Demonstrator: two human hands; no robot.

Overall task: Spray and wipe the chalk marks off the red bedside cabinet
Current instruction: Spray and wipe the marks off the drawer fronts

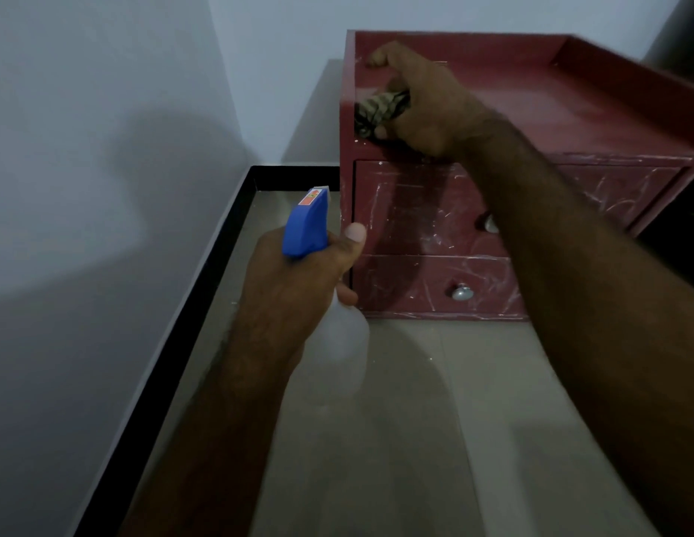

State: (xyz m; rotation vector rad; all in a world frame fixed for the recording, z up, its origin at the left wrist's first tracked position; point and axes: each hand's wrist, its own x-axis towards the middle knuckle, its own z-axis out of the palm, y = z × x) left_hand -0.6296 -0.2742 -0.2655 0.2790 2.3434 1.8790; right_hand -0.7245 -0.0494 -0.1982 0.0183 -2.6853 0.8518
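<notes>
The red bedside cabinet (570, 110) stands on the floor against the wall, with a raised rim round its top and two drawers streaked with white chalk marks. My right hand (427, 102) grips a striped cloth (378, 110) on the cabinet top's front left corner. My left hand (295, 277) holds a clear spray bottle (343, 343) with a blue trigger head (306, 226), in front of the cabinet's left edge, nozzle pointing up and away.
Silver round knobs (462, 292) sit on the drawer fronts; my right forearm partly hides the upper knob. A black skirting strip (175, 343) runs along the white wall on the left. Beige floor tiles (415, 439) spread below.
</notes>
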